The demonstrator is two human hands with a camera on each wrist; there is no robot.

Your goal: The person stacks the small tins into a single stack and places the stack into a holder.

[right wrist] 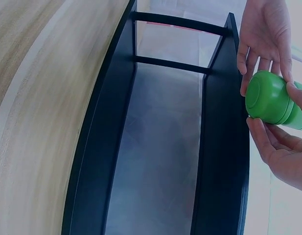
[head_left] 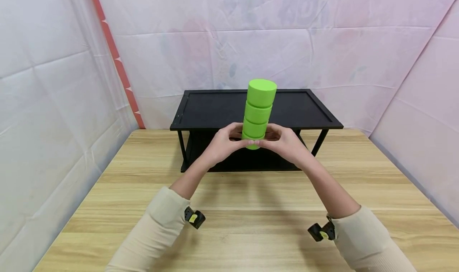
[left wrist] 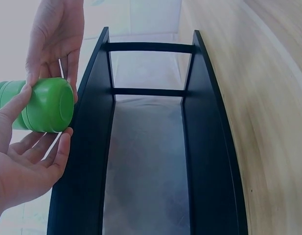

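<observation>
A stack of bright green cups [head_left: 259, 114] is held upright, leaning slightly right, in front of the black shelf [head_left: 215, 108]. My left hand [head_left: 224, 145] grips its lower end from the left, thumb in front and fingers around the far side. On the opposite side, my right hand [head_left: 284, 144] holds the same end, and the two thumbs nearly meet at the front. Both wrist views show the rounded bottom cup [left wrist: 55, 105] between the hands, its circular base facing the shelf's upper board. The stack overlaps the shelf's front edge in the head view.
The two-level black shelf stands on a light wooden table [head_left: 244, 220], its lower board [head_left: 247, 166] partly behind the hands. Pale sheets [head_left: 251, 52] hang at the back and sides, with a red strip [head_left: 114, 54] at left. Small black devices [head_left: 195, 217] sit at both cuffs.
</observation>
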